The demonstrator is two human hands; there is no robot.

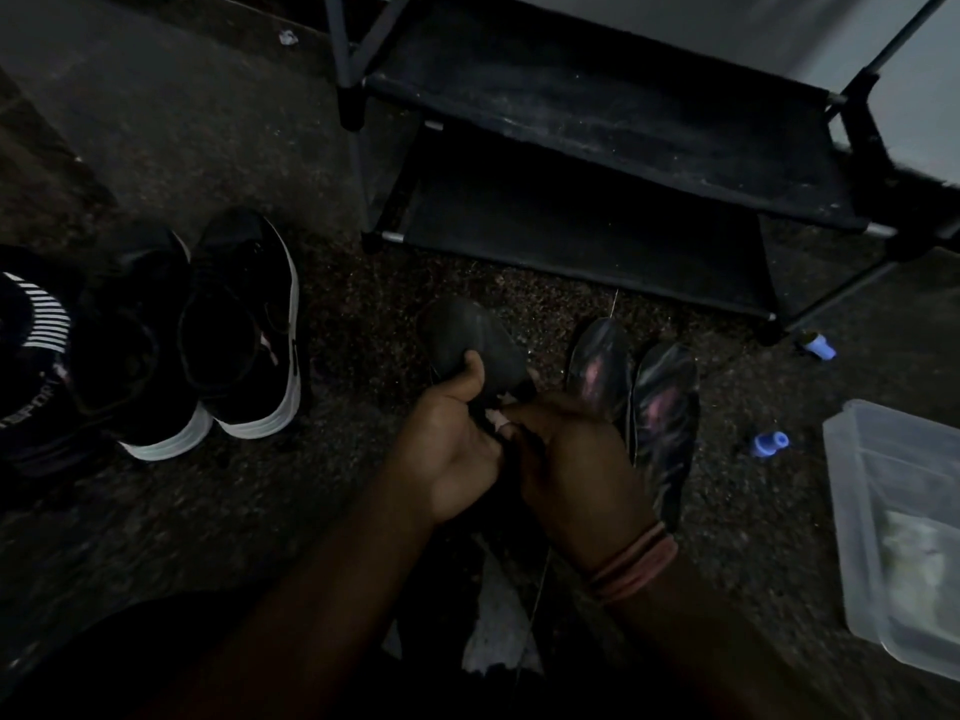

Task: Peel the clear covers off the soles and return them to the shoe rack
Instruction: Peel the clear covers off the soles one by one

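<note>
Both hands [511,449] grip a smooth dark sole [470,343].

clear plastic tub [893,522] right | two blue caps [770,442] on floor | crumpled scrap [287,37] far left

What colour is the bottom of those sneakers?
White soles under black sneakers, seen in the head view.
</note>
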